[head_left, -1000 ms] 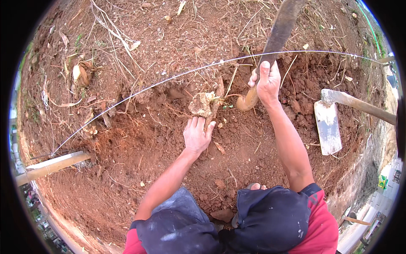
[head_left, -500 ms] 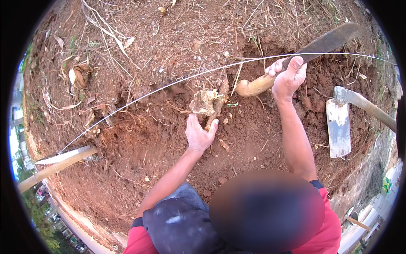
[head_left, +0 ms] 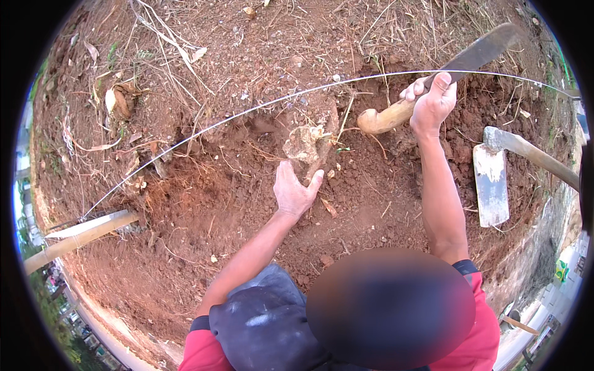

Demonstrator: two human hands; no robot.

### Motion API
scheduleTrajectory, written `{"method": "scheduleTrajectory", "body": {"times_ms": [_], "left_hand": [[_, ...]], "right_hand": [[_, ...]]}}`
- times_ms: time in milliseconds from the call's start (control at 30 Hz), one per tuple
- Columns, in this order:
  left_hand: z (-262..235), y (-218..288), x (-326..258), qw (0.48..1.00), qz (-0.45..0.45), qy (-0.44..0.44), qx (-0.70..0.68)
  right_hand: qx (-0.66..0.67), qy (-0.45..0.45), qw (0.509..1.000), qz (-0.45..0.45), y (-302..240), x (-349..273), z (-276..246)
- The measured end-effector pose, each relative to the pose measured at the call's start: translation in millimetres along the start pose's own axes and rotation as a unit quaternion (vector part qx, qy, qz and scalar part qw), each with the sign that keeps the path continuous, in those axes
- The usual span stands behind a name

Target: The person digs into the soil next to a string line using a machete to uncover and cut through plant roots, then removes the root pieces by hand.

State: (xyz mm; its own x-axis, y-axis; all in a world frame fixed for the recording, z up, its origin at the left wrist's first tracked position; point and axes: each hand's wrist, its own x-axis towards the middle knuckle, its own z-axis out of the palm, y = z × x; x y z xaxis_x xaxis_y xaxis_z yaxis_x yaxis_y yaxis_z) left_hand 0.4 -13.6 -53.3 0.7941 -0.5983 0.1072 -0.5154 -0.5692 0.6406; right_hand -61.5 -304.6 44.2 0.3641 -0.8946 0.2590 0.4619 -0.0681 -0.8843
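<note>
The right hand (head_left: pixel 433 108) is closed around the big knife (head_left: pixel 482 52) where wooden handle meets blade, right of the stump (head_left: pixel 304 145), blade pointing away from it. At the stump's near end, in the dug soil, the left hand (head_left: pixel 296 191) spreads thumb and fingers (how firm that grip is, I can't tell). The step seems to be steadying; moving the blade calls for clear fingers. Beyond the stump runs a string (head_left: pixel 247 114); well to its right lies a hoe (head_left: pixel 490 185).

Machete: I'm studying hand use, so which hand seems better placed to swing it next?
Right hand, probably: it's closed around the machete near where handle meets blade, while the left hand is at the woody root.
</note>
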Motion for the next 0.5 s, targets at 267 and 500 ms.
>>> {"method": "scheduleTrajectory", "body": {"times_ms": [267,500], "left_hand": [[-1,-3,8,0.998,0.053,0.03,-0.012],[-2,2,3,1.0,-0.019,-0.012,-0.02]], "right_hand": [[-0.476,-0.392,0.782,0.091,49,-57,-35],[-0.098,-0.085,0.991,0.028,-10,-23,-18]]}}
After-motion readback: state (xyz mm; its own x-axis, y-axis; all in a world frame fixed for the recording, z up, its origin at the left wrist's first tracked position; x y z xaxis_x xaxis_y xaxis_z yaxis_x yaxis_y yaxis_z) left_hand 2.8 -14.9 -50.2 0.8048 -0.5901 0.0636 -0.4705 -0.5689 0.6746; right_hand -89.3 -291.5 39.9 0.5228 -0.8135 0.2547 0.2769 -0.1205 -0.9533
